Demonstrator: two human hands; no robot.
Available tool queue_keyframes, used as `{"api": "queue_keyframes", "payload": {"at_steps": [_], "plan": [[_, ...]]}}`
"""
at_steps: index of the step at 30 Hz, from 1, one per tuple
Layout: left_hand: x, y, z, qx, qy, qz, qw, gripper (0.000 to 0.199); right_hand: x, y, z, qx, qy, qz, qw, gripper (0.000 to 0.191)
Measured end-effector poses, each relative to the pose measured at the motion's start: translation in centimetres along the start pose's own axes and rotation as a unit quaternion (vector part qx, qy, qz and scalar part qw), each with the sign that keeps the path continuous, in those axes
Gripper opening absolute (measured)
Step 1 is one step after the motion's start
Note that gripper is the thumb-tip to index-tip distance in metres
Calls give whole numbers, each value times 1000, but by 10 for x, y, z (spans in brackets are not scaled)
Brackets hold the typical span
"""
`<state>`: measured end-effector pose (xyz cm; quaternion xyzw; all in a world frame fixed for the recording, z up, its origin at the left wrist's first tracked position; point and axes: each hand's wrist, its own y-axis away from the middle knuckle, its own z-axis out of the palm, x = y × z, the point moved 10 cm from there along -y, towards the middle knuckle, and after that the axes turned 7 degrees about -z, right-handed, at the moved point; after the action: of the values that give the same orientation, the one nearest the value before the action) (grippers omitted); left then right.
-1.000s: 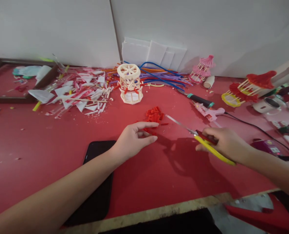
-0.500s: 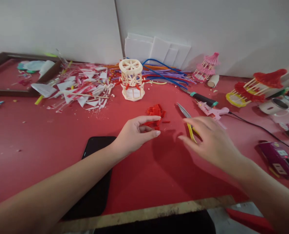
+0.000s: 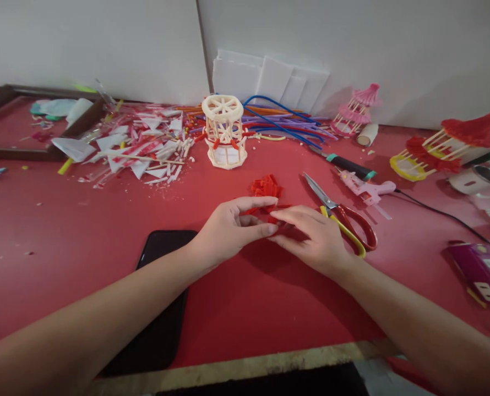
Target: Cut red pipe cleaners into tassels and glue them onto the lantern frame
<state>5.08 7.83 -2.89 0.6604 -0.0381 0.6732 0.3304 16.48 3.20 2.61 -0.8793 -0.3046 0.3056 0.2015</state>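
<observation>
- Clock directions centre on the hands; 12 is away from the person.
- Left hand [image 3: 227, 228] and right hand [image 3: 317, 239] meet nearly fingertip to fingertip, low over the red tabletop [image 3: 237, 308].
- At 12 o'clock, just beyond the fingers, short red pieces [image 3: 266, 186] lie in a loose heap; they look already cut and not attached to anything.
- At 11 o'clock a cream lattice model [image 3: 224, 132] stands upright, with red bits around its waist, so that much seems done.
- Between 2 and 3 o'clock, just beside the right hand, scissors [image 3: 331, 204] lie unheld.
- A pink tower [image 3: 356, 113] at 1 and a red-and-yellow tower [image 3: 443, 151] at 2 look further built.
- Fingers hide the near side of the heap; I cannot tell whether they pinch a piece or quite touch.
- The left arm covers part of a black phone [image 3: 158, 335] at 8; a purple device [image 3: 478, 269], between 3 and 4, is cut off by the edge of view.
</observation>
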Motion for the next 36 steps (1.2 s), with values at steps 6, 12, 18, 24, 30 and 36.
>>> {"api": "queue_keyframes", "payload": {"at_steps": [6,12,18,24,30,36], "plan": [[-6,-1,1,-8,42,-11,999,55,0,2,-2,25,-17,15,999,27],[-4,1,0,2,39,-3,999,53,5,2,-3,53,-99,74,991,9],[8,1,-11,46,10,50,998,48,23,11,6,81,-238,189,949,8],[15,-4,-41,118,-39,94,988,51,36,21,17,82,-333,229,911,10],[19,-4,-45,151,-95,117,977,45,38,19,11,67,-281,234,928,8],[25,4,-49,177,-57,157,970,44,47,23,13,89,-265,260,924,12]]}}
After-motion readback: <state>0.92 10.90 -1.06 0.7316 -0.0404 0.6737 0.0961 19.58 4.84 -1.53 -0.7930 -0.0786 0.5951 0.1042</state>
